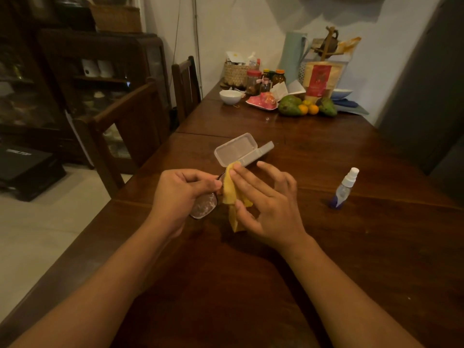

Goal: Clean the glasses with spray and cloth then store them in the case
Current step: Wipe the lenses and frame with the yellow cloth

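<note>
Glasses (204,206): over table (226,285), left hand (180,194) curled round one side; right hand (268,204) pinches yellow cloth (229,194) against them. Case (237,149): open, just behind. Spray bottle (345,188): upright, right.

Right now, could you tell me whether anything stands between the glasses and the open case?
Only the yellow cloth, pinched in the right hand's grip, lies between the glasses in the left hand and the open case just beyond; the table there shows nothing else.
</note>
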The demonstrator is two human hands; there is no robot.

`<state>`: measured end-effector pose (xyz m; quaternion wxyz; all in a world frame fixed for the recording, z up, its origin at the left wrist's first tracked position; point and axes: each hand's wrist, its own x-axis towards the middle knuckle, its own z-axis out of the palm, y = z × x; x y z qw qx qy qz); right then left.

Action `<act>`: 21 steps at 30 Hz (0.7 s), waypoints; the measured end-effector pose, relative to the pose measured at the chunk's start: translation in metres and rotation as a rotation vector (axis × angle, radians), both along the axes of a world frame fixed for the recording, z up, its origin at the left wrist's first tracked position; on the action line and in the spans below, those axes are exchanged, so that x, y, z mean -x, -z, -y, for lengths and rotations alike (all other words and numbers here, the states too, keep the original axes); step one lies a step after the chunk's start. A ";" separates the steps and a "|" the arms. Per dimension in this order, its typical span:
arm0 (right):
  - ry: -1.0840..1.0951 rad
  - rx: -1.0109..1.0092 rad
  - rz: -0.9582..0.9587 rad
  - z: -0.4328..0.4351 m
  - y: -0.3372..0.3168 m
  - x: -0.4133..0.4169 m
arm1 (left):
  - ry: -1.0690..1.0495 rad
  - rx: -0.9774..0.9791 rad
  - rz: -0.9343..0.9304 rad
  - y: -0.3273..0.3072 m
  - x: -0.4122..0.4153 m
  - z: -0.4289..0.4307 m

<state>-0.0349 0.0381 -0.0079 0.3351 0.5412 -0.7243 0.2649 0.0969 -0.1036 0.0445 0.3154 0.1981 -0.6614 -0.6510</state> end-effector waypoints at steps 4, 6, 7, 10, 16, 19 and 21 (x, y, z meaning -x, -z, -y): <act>-0.105 -0.007 -0.067 -0.002 0.000 -0.001 | -0.010 -0.038 -0.015 0.000 -0.001 0.002; -0.084 0.015 -0.104 -0.006 0.001 0.006 | -0.013 -0.039 -0.014 0.000 -0.001 0.002; -0.062 0.037 -0.096 -0.007 0.001 0.008 | -0.010 -0.034 -0.014 0.000 0.000 0.001; -0.020 0.046 -0.042 -0.003 -0.001 0.003 | 0.002 -0.026 -0.016 0.001 0.001 -0.002; -0.110 -0.016 -0.089 -0.002 -0.001 0.005 | -0.019 -0.055 -0.025 0.000 -0.001 0.001; -0.029 0.058 -0.068 -0.007 0.000 0.012 | -0.022 -0.050 -0.012 -0.002 0.000 -0.001; 0.013 0.069 -0.007 -0.005 -0.001 0.009 | -0.012 -0.042 -0.008 -0.002 0.000 -0.002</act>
